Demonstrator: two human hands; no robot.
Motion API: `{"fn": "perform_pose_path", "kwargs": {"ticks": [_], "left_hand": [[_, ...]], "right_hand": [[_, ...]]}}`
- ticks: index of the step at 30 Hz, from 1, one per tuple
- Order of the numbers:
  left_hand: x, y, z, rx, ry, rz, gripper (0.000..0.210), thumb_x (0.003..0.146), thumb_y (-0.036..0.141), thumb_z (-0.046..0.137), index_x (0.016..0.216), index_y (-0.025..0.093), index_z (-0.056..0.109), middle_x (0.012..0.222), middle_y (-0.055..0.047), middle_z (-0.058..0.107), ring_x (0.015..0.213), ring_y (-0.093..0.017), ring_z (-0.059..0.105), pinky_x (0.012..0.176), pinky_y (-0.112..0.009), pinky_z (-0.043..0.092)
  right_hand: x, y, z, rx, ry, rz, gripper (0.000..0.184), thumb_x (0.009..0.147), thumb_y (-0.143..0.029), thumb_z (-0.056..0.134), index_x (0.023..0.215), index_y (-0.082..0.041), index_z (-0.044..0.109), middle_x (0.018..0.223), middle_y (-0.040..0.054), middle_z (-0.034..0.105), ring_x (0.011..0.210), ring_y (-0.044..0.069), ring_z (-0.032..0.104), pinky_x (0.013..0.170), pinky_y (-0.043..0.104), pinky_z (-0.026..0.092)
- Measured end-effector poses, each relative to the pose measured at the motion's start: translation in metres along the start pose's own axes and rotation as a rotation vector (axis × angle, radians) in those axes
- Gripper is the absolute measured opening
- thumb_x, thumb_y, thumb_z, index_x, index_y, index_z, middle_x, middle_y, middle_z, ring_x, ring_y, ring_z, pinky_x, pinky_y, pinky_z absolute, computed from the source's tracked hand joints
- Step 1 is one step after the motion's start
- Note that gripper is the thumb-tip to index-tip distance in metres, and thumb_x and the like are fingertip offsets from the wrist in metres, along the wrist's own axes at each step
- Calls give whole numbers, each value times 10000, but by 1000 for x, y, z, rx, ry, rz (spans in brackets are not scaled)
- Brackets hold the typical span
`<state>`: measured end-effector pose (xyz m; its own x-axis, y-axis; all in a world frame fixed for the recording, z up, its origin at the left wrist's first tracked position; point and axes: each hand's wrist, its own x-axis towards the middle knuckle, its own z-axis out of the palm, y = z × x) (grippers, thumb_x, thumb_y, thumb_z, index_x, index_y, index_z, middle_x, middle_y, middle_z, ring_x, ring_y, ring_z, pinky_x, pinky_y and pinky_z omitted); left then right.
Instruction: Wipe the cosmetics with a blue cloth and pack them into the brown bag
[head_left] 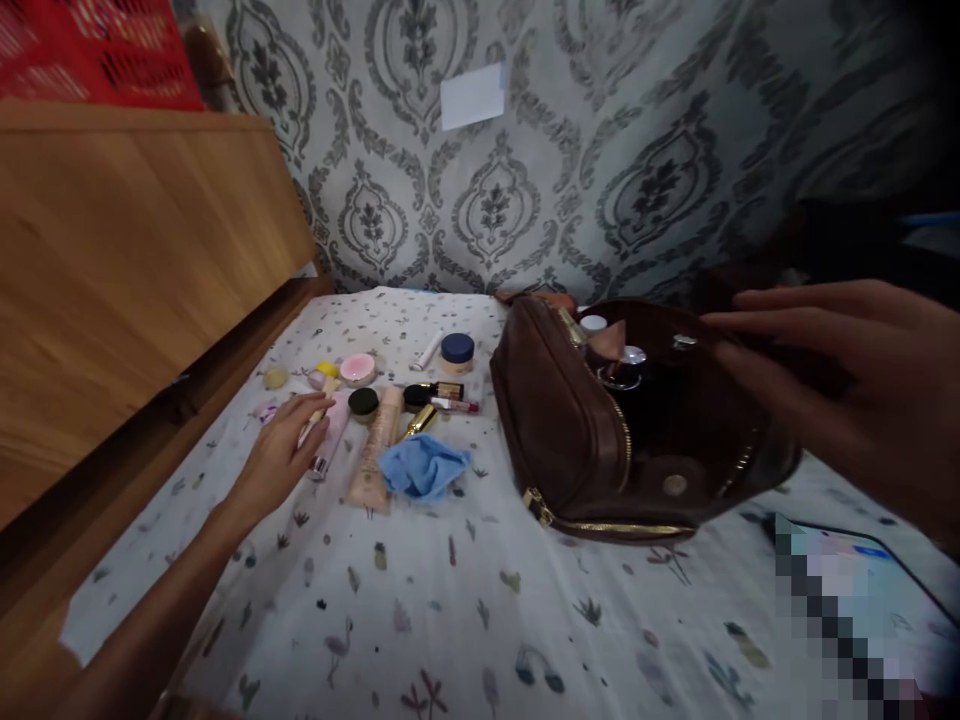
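Note:
On the left, my left hand (281, 445) is closed around a slim cream-coloured tube (328, 386), low over the cloth. A pink tube (337, 420) with a shiny cap lies beside those fingers. My right hand (862, 385), blurred by motion, is beside the bag's right side with fingers stretched out and nothing visible in them. The brown makeup bag (551, 420) stands unzipped. Inside it show a brown pointed sponge (606, 343), a white cap (593, 325) and a clear round lid; its depth is dark.
Near the bag lie a blue cloth (425, 467), a beige tube (377, 450), a navy-lidded jar (457, 352), a pink compact (358, 369), a dark-lidded jar (364, 404) and lipsticks. A phone (870, 600), partly pixelated, rests at front right. A wooden cabinet (150, 210) borders the left.

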<state>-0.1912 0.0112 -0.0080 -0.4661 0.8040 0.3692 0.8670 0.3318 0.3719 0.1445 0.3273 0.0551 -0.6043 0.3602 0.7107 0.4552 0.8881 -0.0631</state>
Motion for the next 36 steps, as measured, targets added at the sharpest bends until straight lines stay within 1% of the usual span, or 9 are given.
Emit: {"fn": "perform_pose_path", "kwargs": {"ticks": [3, 5, 10, 15, 20, 23, 26, 30, 36], "left_hand": [[-3, -1, 15, -9, 63, 42, 394, 1029, 414, 398, 1241, 165, 617, 1373, -150, 581, 1313, -272, 529, 1115, -525, 438], [-5, 6, 31, 12, 79, 137, 394, 1029, 409, 412, 1273, 163, 599, 1419, -160, 554, 1379, -282, 476, 1143, -529, 412], [-15, 40, 61, 91, 14, 394, 401, 1013, 408, 481, 1309, 154, 575, 1460, -177, 540, 1425, -327, 428, 1130, -549, 427], [-36, 62, 68, 2, -19, 666, 237, 1000, 194, 464, 874, 143, 658, 903, -85, 733, 940, -233, 678, 874, -410, 554], [-41, 63, 67, -206, 7, 615, 212, 982, 161, 453, 900, 165, 649, 851, -70, 710, 789, -178, 637, 750, -332, 532], [-36, 59, 66, -254, 52, 544, 206, 991, 164, 443, 994, 159, 649, 895, -79, 703, 819, -185, 620, 765, -337, 539], [-32, 54, 69, -169, 91, 483, 214, 996, 177, 449, 1102, 149, 633, 1014, -110, 690, 963, -221, 621, 860, -389, 544], [-28, 44, 79, -13, 100, 380, 293, 1006, 223, 450, 1251, 143, 592, 1284, -169, 615, 1265, -284, 527, 1059, -492, 472], [-26, 38, 92, 124, -1, 367, 400, 1019, 333, 456, 1356, 141, 550, 1398, -179, 588, 1417, -339, 410, 1139, -597, 355]], "right_hand": [[-13, -69, -6, 275, -2, -156, 207, 980, -336, 546, 1140, -276, 665, 1117, 110, 698, 983, 230, 689, 839, 408, 578], [-26, -114, 5, 473, -138, -315, 225, 978, -186, 509, 1156, -256, 628, 1061, 86, 699, 926, 181, 704, 738, 301, 613], [-56, -175, 80, 436, -416, -233, 431, 919, -174, 549, 1344, -98, 553, 1372, 221, 579, 1243, 329, 598, 984, 483, 568], [-71, -176, 135, 467, -611, -119, 641, 778, -185, 688, 1394, -94, 533, 1447, 250, 507, 1344, 371, 500, 1096, 566, 446], [-84, -174, 140, 677, -437, -66, 312, 831, -157, 616, 1141, -172, 646, 1131, 131, 699, 1095, 273, 640, 961, 480, 535], [-85, -173, 136, 723, -351, -4, 151, 826, -118, 559, 926, -203, 633, 899, 65, 701, 878, 233, 657, 793, 402, 569], [-84, -170, 135, 672, -243, 79, 175, 792, -97, 521, 886, -219, 606, 881, 61, 683, 869, 243, 654, 762, 403, 570], [-87, -166, 137, 595, -148, 79, 313, 847, -106, 459, 1089, -210, 628, 1181, 123, 676, 1149, 283, 623, 962, 496, 539], [-91, -167, 138, 583, -272, -48, 431, 956, -348, 511, 1345, -172, 570, 1459, 170, 530, 1375, 314, 482, 1109, 545, 440]]}}
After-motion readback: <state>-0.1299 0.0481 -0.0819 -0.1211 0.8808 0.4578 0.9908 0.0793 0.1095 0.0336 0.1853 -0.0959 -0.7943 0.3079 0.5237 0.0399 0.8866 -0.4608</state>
